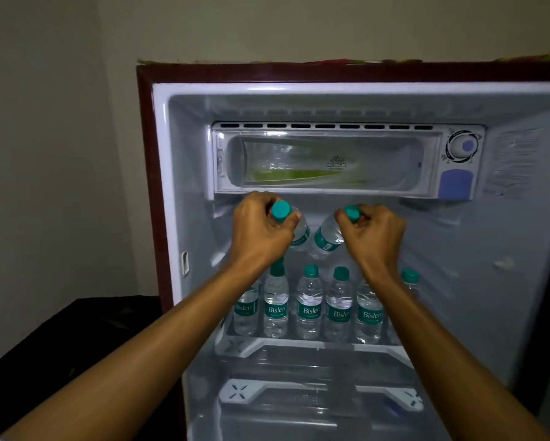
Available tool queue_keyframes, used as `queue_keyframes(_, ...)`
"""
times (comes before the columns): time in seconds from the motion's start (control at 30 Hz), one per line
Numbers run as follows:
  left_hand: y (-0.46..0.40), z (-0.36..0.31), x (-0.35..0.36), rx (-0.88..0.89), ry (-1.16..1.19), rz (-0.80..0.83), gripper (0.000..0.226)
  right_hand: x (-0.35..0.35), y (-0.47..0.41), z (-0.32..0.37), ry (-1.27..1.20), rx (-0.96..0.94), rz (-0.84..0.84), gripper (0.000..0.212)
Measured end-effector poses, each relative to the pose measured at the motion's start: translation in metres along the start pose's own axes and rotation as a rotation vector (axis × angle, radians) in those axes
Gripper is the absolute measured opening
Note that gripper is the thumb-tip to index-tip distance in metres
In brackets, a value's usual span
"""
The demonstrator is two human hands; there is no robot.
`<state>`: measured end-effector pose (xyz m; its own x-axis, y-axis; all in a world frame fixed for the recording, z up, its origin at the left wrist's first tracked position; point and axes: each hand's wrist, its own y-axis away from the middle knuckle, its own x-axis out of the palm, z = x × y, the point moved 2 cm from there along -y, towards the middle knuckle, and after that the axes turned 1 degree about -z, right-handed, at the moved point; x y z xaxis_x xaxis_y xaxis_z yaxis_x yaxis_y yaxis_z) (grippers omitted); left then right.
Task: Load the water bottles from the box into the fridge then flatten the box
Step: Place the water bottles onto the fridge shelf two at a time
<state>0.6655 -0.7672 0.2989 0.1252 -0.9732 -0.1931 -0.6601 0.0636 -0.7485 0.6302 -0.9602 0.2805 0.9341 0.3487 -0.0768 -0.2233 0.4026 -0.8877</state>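
Inside the open fridge [356, 90], just under the freezer flap [327, 163], both hands hold bottles by the neck — the left hand [260, 230] has its fingers [291, 222] curled round a teal-capped bottle [300, 233], the right hand [374, 230] grips a second bottle [327, 238] the same way. The 2 bottles tilt toward each other, bases nearly touching. Below them, 6 bottles [308, 305] stand upright in a row along the front edge of the upper shelf [318, 345].

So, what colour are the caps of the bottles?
Teal green, seen in the head view on the cap held by the left hand.
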Motion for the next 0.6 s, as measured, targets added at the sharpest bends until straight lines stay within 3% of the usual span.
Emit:
queue_keyframes(0.27, -0.028, 0.042, 0.068, -0.047, -0.141, 0.111, 0.022, 0.036, -0.027, -0.067, 0.147, 0.093, 0.159, 0.031)
queue_keyframes(0.43, -0.051, 0.079, 0.11, -0.255, -0.182, 0.314, 0.03, 0.064, -0.039, -0.091, 0.336, 0.312, 0.509, 0.038)
queue_keyframes(0.6, -0.063, 0.095, 0.132, -0.304, -0.309, 0.519, 0.032, 0.09, -0.033, -0.112, 0.408, 0.449, 0.69, 0.05)
